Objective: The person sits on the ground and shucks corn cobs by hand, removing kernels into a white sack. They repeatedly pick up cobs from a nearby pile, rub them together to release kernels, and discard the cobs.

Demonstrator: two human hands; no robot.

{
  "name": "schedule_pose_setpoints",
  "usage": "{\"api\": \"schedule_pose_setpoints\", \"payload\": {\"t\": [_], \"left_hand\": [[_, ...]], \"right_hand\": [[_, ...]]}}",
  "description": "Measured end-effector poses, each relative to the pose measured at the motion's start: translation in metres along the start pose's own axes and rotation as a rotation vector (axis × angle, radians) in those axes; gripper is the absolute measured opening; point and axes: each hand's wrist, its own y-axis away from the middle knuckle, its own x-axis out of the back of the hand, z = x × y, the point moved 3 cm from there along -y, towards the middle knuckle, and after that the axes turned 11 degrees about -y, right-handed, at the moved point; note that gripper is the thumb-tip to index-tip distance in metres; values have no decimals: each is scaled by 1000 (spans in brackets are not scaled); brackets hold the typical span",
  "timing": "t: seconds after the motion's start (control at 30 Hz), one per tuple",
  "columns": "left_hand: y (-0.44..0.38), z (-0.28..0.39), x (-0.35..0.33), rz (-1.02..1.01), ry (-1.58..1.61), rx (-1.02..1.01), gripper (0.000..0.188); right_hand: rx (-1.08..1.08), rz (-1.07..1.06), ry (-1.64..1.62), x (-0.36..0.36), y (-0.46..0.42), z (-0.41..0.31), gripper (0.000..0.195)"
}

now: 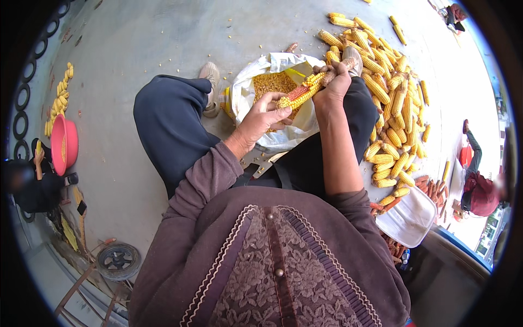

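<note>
My left hand [265,116] grips the lower end of a partly shelled corn cob [300,92], with a strip of its reddish core bare between rows of yellow kernels. My right hand [336,83] is closed around a bare cob [329,77] at the upper end of that ear. Both hands are over an open white plastic sack [249,81] standing between my legs. Loose corn kernels [271,84] lie inside the sack. The fingertips of my left hand are partly hidden behind the ear.
A large heap of corn ears [392,106] lies on the right, beside a white plastic tub [408,216] and bare cobs [435,190]. At the left, a person sits near a pink basin [69,145] and a wheel [118,261]. Other people are at the far right.
</note>
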Motion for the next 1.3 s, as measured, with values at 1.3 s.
{"api": "schedule_pose_setpoints", "payload": {"t": [1.3], "left_hand": [[-35, -27, -3, 550, -626, -400, 40]], "right_hand": [[-344, -335, 536, -32, 41, 38, 20]]}}
